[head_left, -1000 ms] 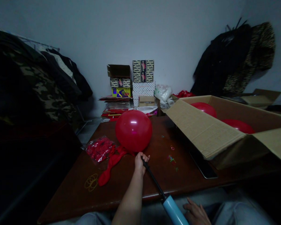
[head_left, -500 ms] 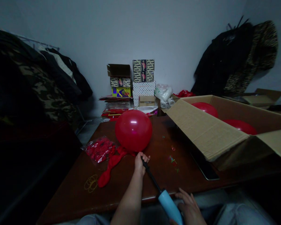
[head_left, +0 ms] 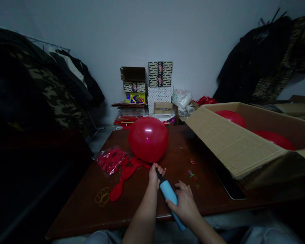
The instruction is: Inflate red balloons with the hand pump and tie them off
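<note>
A round, inflated red balloon [head_left: 148, 139] stands over the brown table [head_left: 142, 210]. Just below it, my left hand [head_left: 156, 173] is closed around the balloon's neck and the black tip of a pump; the fingers hide the joint. The pump's light blue body [head_left: 169, 194] slants down to the right from there. My right hand [head_left: 183, 202] holds the blue body, thumb on its near side and fingers loosely spread on the other. Left of the balloon lie a limp red balloon [head_left: 120, 184] and a clear bag of red pieces [head_left: 112, 160].
An open cardboard box [head_left: 234, 145] with red balloons stands on the right, a dark flat device [head_left: 231, 186] beside it. Yellow rubber bands [head_left: 102, 197] lie at the left, small coloured bands [head_left: 192, 175] at the right. Stacked boxes [head_left: 160, 96] stand at the back.
My right hand has moved up and left with the blue pump body, which now covers the black rod seen before. The view has shifted slightly, and my left hand stays below the balloon.
</note>
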Demonstrator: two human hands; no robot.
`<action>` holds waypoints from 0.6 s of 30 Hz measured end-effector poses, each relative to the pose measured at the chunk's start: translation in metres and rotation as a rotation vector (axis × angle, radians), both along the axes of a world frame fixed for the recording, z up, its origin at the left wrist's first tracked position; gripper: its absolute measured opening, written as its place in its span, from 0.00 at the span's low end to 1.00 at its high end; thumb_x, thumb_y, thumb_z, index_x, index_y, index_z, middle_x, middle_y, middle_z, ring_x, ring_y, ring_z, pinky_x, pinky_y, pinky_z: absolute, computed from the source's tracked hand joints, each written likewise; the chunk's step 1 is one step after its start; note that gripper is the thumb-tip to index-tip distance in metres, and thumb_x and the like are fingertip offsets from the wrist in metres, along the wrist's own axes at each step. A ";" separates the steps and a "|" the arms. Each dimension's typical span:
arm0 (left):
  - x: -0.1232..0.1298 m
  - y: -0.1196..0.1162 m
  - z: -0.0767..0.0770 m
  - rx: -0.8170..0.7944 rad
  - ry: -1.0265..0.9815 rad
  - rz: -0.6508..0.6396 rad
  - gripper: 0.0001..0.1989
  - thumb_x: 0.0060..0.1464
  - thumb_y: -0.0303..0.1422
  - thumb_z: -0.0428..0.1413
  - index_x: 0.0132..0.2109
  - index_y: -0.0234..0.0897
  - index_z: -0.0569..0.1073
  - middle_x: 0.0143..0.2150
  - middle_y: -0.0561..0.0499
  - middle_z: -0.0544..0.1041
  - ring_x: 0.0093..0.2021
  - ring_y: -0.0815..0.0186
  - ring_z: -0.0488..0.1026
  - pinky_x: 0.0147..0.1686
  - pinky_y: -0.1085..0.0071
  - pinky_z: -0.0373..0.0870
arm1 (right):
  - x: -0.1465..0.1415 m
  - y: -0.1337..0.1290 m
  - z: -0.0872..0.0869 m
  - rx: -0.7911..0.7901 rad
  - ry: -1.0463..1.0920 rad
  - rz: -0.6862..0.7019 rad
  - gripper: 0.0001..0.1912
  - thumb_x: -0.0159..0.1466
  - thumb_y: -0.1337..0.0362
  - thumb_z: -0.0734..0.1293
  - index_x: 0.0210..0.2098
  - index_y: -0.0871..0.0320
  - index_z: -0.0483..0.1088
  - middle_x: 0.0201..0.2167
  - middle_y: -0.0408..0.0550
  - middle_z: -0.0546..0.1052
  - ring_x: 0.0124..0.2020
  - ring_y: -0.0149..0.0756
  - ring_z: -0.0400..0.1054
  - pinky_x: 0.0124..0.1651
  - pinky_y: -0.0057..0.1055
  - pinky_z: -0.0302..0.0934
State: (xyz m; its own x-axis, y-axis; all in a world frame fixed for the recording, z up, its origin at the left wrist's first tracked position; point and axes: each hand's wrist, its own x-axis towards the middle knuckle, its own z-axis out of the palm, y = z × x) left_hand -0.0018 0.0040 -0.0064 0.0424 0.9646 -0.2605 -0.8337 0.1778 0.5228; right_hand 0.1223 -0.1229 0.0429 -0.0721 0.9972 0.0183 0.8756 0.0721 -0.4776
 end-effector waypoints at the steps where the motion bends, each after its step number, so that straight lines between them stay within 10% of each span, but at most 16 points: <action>1: 0.000 0.000 0.000 0.002 0.004 -0.002 0.12 0.48 0.37 0.54 0.24 0.38 0.60 0.15 0.61 0.58 0.15 0.75 0.54 0.34 0.65 0.67 | 0.000 -0.001 -0.002 -0.007 -0.002 -0.004 0.22 0.53 0.49 0.61 0.36 0.60 0.72 0.51 0.54 0.67 0.60 0.49 0.50 0.62 0.46 0.34; 18: 0.005 -0.008 0.004 0.015 0.080 0.012 0.11 0.48 0.35 0.52 0.23 0.38 0.59 0.13 0.62 0.57 0.13 0.75 0.53 0.34 0.65 0.67 | 0.032 -0.063 -0.014 -0.116 -0.065 0.040 0.23 0.54 0.50 0.62 0.41 0.59 0.71 0.52 0.55 0.67 0.60 0.51 0.49 0.62 0.51 0.34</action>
